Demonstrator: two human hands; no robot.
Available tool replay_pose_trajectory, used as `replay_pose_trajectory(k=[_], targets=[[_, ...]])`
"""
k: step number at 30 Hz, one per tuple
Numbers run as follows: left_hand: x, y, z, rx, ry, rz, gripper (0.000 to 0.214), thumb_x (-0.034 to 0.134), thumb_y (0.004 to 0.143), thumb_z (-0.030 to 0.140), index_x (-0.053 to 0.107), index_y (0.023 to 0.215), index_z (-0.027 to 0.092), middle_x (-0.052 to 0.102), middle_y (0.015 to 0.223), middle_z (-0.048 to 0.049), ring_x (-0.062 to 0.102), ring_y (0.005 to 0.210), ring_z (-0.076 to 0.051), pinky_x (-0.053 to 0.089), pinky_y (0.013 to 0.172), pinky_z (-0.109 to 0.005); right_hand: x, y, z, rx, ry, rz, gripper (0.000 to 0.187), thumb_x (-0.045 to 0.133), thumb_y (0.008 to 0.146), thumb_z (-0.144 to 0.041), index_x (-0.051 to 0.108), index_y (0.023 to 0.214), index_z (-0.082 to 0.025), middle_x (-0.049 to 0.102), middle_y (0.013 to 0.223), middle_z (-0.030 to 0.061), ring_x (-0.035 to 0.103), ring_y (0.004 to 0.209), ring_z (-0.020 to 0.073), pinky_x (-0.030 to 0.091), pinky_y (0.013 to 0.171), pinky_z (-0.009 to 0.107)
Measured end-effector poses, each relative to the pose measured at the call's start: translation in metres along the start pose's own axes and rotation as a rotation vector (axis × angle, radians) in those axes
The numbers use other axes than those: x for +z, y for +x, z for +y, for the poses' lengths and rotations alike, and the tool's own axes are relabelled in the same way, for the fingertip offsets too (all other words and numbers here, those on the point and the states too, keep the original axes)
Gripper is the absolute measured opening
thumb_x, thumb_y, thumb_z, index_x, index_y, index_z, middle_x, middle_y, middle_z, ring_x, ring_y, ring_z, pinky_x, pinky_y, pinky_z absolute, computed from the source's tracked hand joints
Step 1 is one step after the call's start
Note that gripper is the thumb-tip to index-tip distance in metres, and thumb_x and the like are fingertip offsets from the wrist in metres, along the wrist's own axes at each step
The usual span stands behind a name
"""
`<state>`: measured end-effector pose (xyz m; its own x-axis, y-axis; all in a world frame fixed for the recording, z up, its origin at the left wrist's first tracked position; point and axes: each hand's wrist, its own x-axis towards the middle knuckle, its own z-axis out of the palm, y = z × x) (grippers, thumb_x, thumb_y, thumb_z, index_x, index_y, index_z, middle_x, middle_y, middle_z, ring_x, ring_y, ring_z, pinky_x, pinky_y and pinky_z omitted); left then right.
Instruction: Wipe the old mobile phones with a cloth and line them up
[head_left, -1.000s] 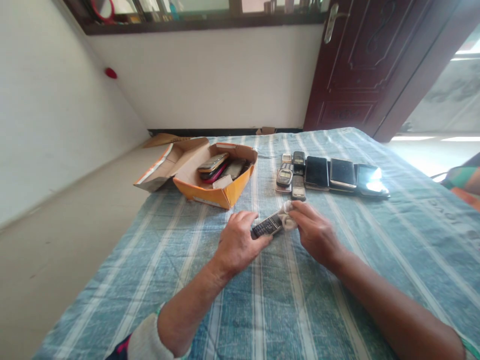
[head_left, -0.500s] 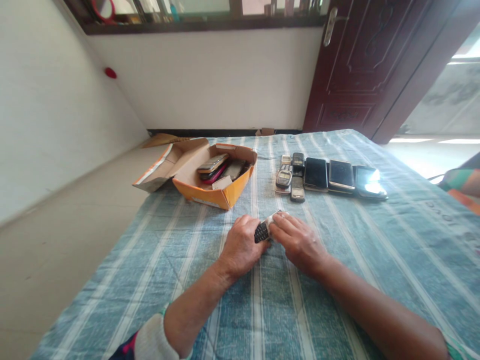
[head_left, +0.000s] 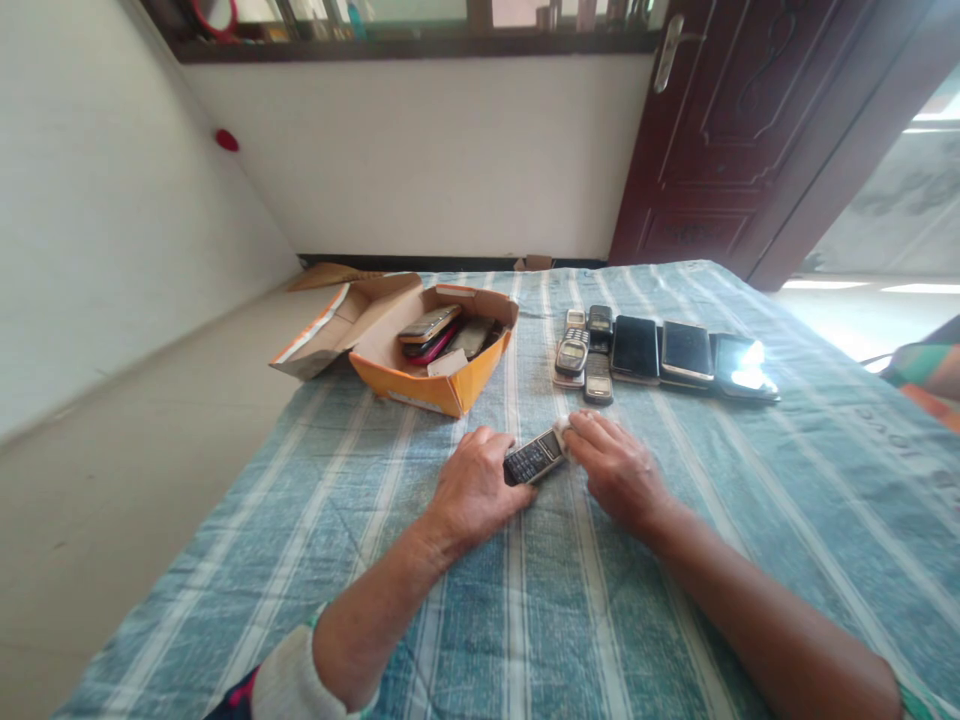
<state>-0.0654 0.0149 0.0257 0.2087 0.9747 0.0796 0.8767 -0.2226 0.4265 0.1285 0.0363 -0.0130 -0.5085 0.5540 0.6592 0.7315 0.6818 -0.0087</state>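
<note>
A black and silver keypad phone (head_left: 534, 458) lies tilted across the middle of the table, its keys facing up. My left hand (head_left: 480, 485) is closed on its lower left end, thumb on the near side. At the phone's upper right end, my right hand (head_left: 611, 465) presses a small white wad (head_left: 562, 430), which looks like tissue or cloth, with closed fingers. Beyond my hands, several old keypad phones (head_left: 572, 352) lie grouped together, partly stacked.
An orange cardboard box (head_left: 480, 378) with its lid open holds several phones. Right of the keypad phones, larger dark touchscreen phones (head_left: 635, 347) lie in a row. A striped blue cloth (head_left: 450, 620) covers the table. Colourful fabric (head_left: 930, 370) shows at the right edge.
My right hand has slid right along the phone with the white wad, uncovering more of its keypad and screen. My left hand keeps its hold.
</note>
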Motion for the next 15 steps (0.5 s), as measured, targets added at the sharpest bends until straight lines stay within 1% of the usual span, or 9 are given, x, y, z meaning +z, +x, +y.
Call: replay_pose_trajectory(k=[3,6,9,11,13,15], targets=[[0.0,0.0,-0.002,-0.021,-0.006,-0.01,0.02,0.071,0.064,0.024,0.062,0.08,0.017,0.058,0.081,-0.004,0.056,0.079,-0.021,0.044,0.071,-0.033,-0.001,0.002,-0.014,-0.054,0.017,0.015,0.029,0.037,0.094,-0.007,0.066,0.102,-0.01,0.065,0.105,0.014,0.056,0.107,0.026,0.051,0.086,0.038],[0.004,0.001,-0.003,-0.014,-0.029,0.02,0.014,0.068,0.066,0.022,0.059,0.075,0.017,0.056,0.077,-0.0024,0.055,0.074,-0.019,0.043,0.067,-0.03,-0.001,0.004,-0.03,-0.143,0.049,0.017,0.025,0.042,0.094,-0.01,0.067,0.098,-0.008,0.066,0.102,0.0141,0.056,0.106,0.0274,0.05,0.086,0.038],[0.006,0.001,-0.003,-0.001,-0.037,0.036,0.01,0.066,0.067,0.018,0.057,0.072,0.017,0.055,0.075,-0.0019,0.055,0.073,-0.018,0.042,0.067,-0.029,-0.001,0.006,-0.035,-0.196,0.062,0.007,0.024,0.043,0.094,-0.011,0.067,0.095,-0.008,0.066,0.101,0.0144,0.056,0.104,0.028,0.051,0.084,0.038],[0.006,0.001,-0.002,0.0,-0.037,0.027,0.012,0.067,0.067,0.019,0.058,0.073,0.017,0.055,0.076,-0.0023,0.055,0.075,-0.019,0.042,0.068,-0.03,-0.001,0.006,-0.03,-0.167,0.065,-0.029,0.025,0.042,0.094,-0.011,0.067,0.094,-0.009,0.065,0.099,0.0145,0.055,0.103,0.0271,0.051,0.084,0.039],[0.005,0.001,0.0,-0.003,-0.03,0.015,0.015,0.07,0.066,0.022,0.059,0.075,0.017,0.056,0.077,-0.0026,0.056,0.077,-0.02,0.043,0.069,-0.03,0.0,0.007,-0.022,-0.102,0.064,-0.065,0.026,0.04,0.094,-0.011,0.066,0.094,-0.012,0.065,0.097,0.0146,0.056,0.102,0.0264,0.051,0.083,0.04],[0.005,0.0,0.002,-0.006,-0.017,0.013,0.017,0.071,0.065,0.023,0.06,0.076,0.017,0.056,0.078,-0.0028,0.056,0.078,-0.02,0.043,0.069,-0.031,0.0,0.007,-0.016,-0.041,0.056,-0.068,0.027,0.038,0.095,-0.011,0.066,0.096,-0.012,0.064,0.097,0.0151,0.056,0.101,0.0263,0.051,0.083,0.041]])
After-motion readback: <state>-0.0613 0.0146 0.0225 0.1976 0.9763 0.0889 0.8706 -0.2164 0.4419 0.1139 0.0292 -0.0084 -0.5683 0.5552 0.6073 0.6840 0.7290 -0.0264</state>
